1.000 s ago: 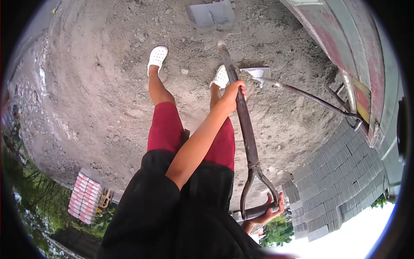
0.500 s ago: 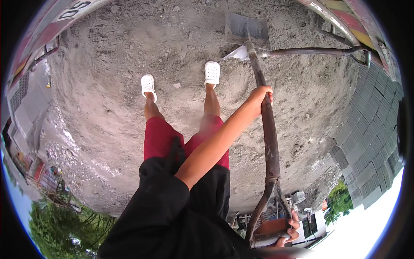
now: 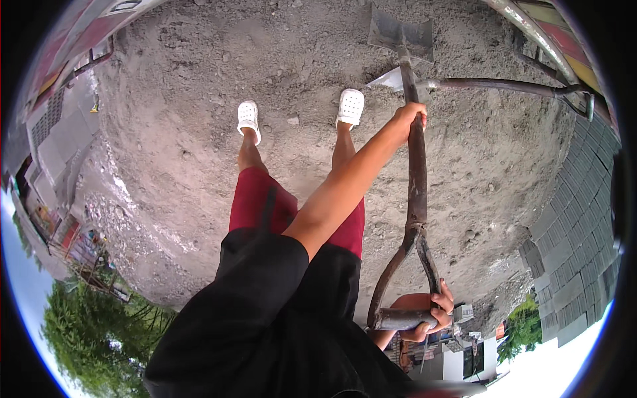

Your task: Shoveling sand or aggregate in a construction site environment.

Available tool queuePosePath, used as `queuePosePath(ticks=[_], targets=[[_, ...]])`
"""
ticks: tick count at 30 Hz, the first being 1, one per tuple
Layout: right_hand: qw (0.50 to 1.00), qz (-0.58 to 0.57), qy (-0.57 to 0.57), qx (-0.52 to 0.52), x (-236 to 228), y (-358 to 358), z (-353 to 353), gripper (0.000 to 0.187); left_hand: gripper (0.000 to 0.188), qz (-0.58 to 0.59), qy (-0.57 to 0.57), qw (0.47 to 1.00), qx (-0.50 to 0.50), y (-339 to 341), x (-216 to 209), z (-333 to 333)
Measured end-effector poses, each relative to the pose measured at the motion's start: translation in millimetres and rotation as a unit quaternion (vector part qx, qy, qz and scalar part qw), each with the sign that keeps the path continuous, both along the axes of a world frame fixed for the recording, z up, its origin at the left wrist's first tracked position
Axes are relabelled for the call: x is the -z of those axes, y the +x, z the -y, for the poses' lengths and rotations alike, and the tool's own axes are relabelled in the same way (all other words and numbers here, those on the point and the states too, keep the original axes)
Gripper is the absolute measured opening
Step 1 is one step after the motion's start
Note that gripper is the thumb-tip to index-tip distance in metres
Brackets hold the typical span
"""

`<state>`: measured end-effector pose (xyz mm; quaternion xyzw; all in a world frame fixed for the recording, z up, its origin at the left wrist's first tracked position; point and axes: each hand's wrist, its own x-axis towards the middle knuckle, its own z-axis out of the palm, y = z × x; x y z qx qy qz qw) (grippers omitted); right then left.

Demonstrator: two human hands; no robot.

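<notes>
A shovel runs from the grey dirt at the upper right back toward my body. Its flat metal blade rests on the dirt, and its dark shaft forks into a D-shaped handle. My left hand is wrapped round the shaft partway down, with the arm reaching across my legs. My right hand is closed on the handle's crossbar; part of that hand is hidden behind the bar. Just beyond my left hand, a second shovel lies sideways, its pale blade partly behind the held shaft.
My white clogs stand on the loose dirt, left of the shovel. Stacked grey blocks or tiles line the right side. More grey slabs lie at the left. Painted metal panels edge the upper right.
The handle end and my right hand have moved forward, away from my body. Both hands keep their grip, and the blade stays on the dirt. The whole view has shifted slightly.
</notes>
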<state>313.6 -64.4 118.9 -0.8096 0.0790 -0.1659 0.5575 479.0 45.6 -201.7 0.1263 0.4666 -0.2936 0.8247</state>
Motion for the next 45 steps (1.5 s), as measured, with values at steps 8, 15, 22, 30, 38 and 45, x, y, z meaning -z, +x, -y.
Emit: queuePosePath(ticks=[8,15,22,30,38,45], targets=[[0.986,-0.131,0.052,-0.085,-36.0,1.3,45.1,0.035,0.012,-0.113,0.007,0.983,-0.147,-68.5,-48.9,-49.7],[0.984,-0.062,0.061,-0.159,-34.6,3.8,-50.4,0.033,0.012,-0.078,0.07,0.99,-0.096,-77.9,-48.5,-130.2],[0.997,0.024,-0.036,-0.067,-71.3,0.2,-86.2,0.027,0.013,-0.067,-0.056,0.993,-0.077,-57.7,-75.1,-93.6],[0.988,0.107,0.103,-0.047,-17.1,0.6,-175.9,0.031,0.06,0.085,0.226,0.968,0.067,-92.5,-161.7,-194.7],[0.99,0.064,0.085,-0.09,-28.8,4.0,-238.3,0.017,0.011,0.486,0.599,0.606,0.196,-177.7,-382.2,-249.6],[0.773,-0.129,-0.417,-0.461,-133.8,69.3,-285.3,0.033,0.005,0.421,0.678,0.598,0.074,-147.4,-373.5,-308.5]])
